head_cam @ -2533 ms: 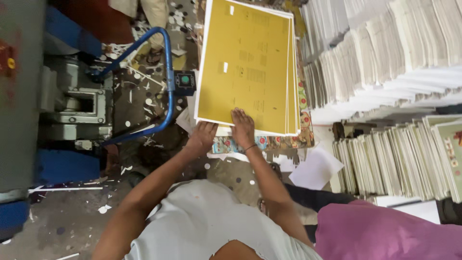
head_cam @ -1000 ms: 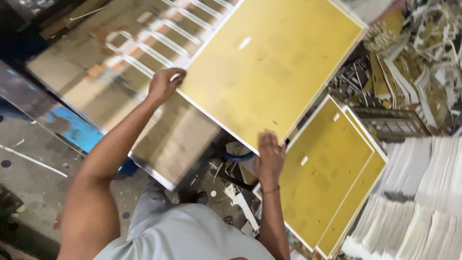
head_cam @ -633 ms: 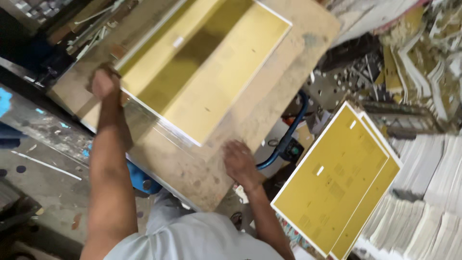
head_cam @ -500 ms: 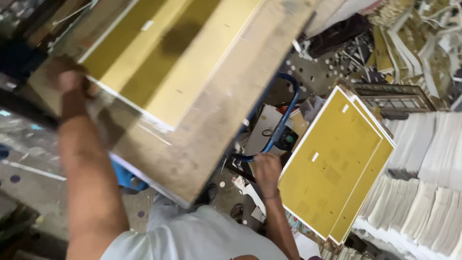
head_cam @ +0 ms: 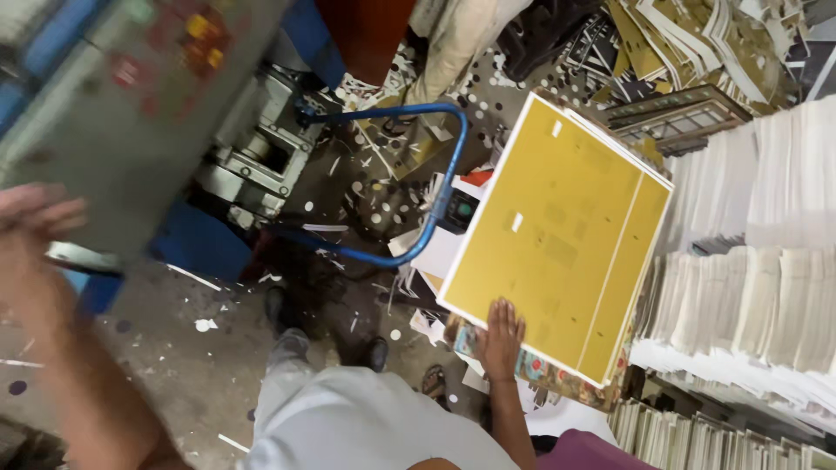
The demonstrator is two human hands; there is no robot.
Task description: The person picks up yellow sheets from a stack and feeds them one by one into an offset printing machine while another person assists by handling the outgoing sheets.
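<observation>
1. Head view: the right hand (head_cam: 502, 335) is laid flat, fingers spread, on the near edge of the stack of yellow sheets (head_cam: 557, 235).
2. That stack sits beside piles of white paper (head_cam: 758, 261).
3. The left hand (head_cam: 35, 226) is blurred and raised open, nothing gripped.

Right hand (head_cam: 503, 338) rests flat on the yellow sheets (head_cam: 557, 235); left hand (head_cam: 30, 226), blurred, seems empty beside the machine (head_cam: 131, 113).

Two hands are seen, a left hand (head_cam: 30, 231) and a right hand (head_cam: 503, 338). One stack of yellow sheets (head_cam: 557, 235) and one blue tubular handle (head_cam: 418, 187) are counted. The white paper stacks (head_cam: 749, 261) are too many to count.
</observation>
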